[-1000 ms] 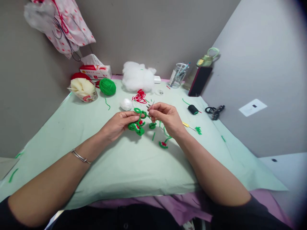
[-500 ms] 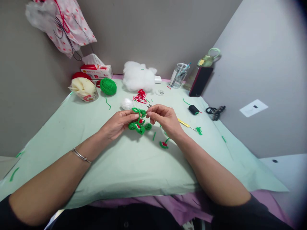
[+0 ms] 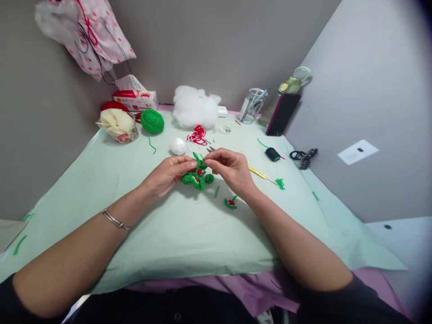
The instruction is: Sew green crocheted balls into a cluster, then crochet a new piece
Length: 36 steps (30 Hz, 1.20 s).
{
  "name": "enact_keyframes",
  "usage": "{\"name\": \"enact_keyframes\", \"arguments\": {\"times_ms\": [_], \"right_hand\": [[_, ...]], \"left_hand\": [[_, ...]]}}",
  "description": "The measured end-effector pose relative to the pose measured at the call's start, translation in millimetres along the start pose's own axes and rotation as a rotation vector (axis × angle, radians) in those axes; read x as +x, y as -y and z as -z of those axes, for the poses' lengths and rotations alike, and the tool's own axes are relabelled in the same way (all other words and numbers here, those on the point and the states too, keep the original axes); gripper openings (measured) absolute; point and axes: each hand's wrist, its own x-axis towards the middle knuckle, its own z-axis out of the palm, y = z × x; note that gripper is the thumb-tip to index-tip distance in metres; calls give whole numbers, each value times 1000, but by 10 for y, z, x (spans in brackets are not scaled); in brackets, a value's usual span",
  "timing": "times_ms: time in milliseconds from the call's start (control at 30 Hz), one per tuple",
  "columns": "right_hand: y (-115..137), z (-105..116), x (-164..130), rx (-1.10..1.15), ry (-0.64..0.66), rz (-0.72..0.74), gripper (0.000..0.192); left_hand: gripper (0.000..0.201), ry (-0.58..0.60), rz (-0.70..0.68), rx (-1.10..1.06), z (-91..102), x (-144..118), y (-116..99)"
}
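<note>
My left hand [image 3: 171, 174] has its thumb and fingers closed on a green crochet piece [image 3: 193, 181] with red and white patches, like small watermelon slices joined together. My right hand [image 3: 231, 170] pinches at the upper right edge of the same piece; whether a needle or yarn end is also between those fingertips is hidden. A small separate crochet slice [image 3: 231, 204] in green, white and red lies on the cloth below my right wrist. Dark scissor tips [image 3: 210, 149] poke out behind my right fingers. A yellow-handled crochet hook [image 3: 258, 172] rests to the right.
Behind my hands are a white yarn ball [image 3: 178, 146], tangled red yarn [image 3: 198, 135], white stuffing [image 3: 195, 108] and a green yarn ball [image 3: 152, 121]. A paper tub [image 3: 123, 130] stands left; a glass jar [image 3: 249, 108], phone [image 3: 282, 115] and black thread spool [image 3: 272, 155] stand right.
The loop of green yarn at the top of the crochet piece is gone, and a pointed green tip stands up there. Loose green strand under my right hand no longer shows. Both hands barely moved.
</note>
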Motion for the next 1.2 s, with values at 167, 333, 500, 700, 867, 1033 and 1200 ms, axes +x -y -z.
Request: {"name": "enact_keyframes", "arguments": {"times_ms": [167, 333, 500, 700, 867, 1033, 1200], "right_hand": [[-14, 13, -20, -65, 2, 15, 15], [-18, 22, -19, -69, -8, 15, 13], [-6, 22, -19, -60, 7, 31, 14], [-16, 12, -30, -66, 27, 53, 12], [-23, 16, -30, -111, 28, 51, 13], [-8, 13, -37, -198, 8, 124, 9], [-8, 10, -62, -301, 2, 218, 7]], "left_hand": [[27, -4, -16, 8, 2, 4, 2], [27, -14, -15, 18, -3, 3, -2], [27, -12, -16, 27, -9, 4, -11], [28, -5, -15, 23, -22, -7, -27], [28, -11, -16, 34, -16, -3, -16], [28, -10, -20, 29, 1, 17, -4], [29, -20, -14, 20, -3, 9, -6]]}}
